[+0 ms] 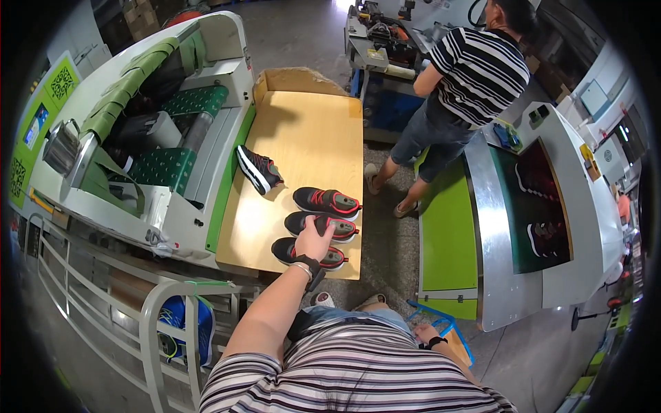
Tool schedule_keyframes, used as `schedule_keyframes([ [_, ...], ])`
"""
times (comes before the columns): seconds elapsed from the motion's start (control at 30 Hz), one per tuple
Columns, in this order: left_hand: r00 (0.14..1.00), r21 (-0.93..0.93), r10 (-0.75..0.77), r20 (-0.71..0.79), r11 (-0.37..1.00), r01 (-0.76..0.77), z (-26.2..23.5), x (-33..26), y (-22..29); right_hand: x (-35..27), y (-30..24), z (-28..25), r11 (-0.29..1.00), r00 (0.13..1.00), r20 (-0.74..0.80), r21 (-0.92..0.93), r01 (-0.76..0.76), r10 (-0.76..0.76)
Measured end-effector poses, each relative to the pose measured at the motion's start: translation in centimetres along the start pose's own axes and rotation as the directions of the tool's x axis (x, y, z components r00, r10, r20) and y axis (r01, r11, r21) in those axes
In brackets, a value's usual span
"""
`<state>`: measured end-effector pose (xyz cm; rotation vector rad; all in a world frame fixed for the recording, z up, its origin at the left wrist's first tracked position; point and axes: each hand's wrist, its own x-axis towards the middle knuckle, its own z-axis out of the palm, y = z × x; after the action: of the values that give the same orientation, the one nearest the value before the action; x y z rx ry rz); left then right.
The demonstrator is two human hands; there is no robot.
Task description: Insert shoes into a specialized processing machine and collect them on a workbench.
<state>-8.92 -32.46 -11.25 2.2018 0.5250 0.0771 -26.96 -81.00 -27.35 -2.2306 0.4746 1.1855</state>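
My left hand [314,241] reaches over the wooden table [303,131] and grips the middle black sneaker [297,221] of three lying side by side, its thumb and fingers closed about the upper. Just beyond it rests a black sneaker with red laces [320,199]. On the near side, partly covered by my wrist, is another black sneaker [282,251]. A fourth sneaker [256,168], with a white sole, lies farther left, turned at an angle. Low beside my body hangs my right hand [424,334], close to a blue metal frame [447,320]; its fingers are mostly hidden.
A machine with a green patterned conveyor belt [196,103] adjoins the table's left edge. To the right, a green and white machine [447,241] has dark shoes on its belt. A person in a striped shirt [482,72] stands between the machines. White railings [148,310] run at lower left.
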Motion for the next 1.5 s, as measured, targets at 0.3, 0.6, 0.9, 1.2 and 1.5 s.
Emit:
schedule_keyframes([
  [0.3,1.0,-0.018,0.025,-0.009,1.0,-0.025,0.4,0.4,0.7,3.7,-2.3,-1.7,0.99,0.98,-0.143,0.018,0.14,-0.136],
  [0.6,0.999,-0.019,-0.035,0.009,0.999,0.035,-0.7,0.1,1.3,3.3,-8.1,-3.2,0.996,0.994,-0.074,0.023,0.087,-0.085],
  [0.9,0.999,-0.017,-0.04,0.005,0.999,0.04,-0.4,0.0,1.3,7.5,-8.1,-6.1,0.995,0.988,-0.116,0.011,0.103,-0.101],
  [1.2,0.999,0.015,-0.04,-0.02,0.999,0.041,-0.4,-0.3,0.7,5.1,-11.7,-4.7,0.983,0.983,-0.081,0.076,0.169,-0.163],
  [1.5,0.998,0.017,-0.058,-0.007,0.998,0.058,-0.2,0.0,0.7,4.6,-4.9,-3.1,0.998,0.997,-0.053,-0.035,0.057,-0.059],
])
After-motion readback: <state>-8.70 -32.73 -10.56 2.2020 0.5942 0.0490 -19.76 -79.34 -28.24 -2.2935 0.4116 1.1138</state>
